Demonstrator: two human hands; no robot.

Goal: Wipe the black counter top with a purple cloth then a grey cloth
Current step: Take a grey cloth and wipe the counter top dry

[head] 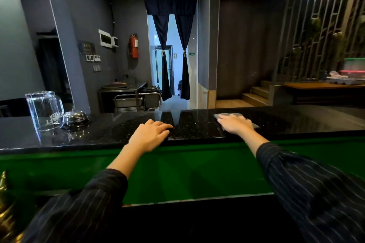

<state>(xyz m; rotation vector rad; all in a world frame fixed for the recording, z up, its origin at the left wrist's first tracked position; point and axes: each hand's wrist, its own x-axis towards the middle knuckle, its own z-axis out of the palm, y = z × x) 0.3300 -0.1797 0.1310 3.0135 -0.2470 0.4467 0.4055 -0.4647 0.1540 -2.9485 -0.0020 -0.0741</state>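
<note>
At the far left of the glossy black speckled counter top (197, 124) stands a clear, square-sided plastic container (44, 110). Just beside it on its right sits a shiny silver dome-shaped call bell (76, 117). On the grey wall behind them hangs a red fire extinguisher (134, 46).

Near the middle, the left hand (150, 134) rests palm down at the counter's front edge. Its fingers are relaxed and slightly bent, lying on the stone with nothing in its hold. Its arm reaches out of a dark pinstriped sleeve (94, 199) over the green front panel (177, 167) below the counter. Beyond the counter, dark blue tied-back curtains (185, 69) frame a bright doorway.

Further right, the right hand (235, 124) lies flat with its fingers spread and straight, pressing down on a flat grey cloth (225, 115). The cloth lies on the counter top under that palm, with its edges showing past the fingertips and beside the wrist. The hand pushes on it rather than clutching it.
</note>
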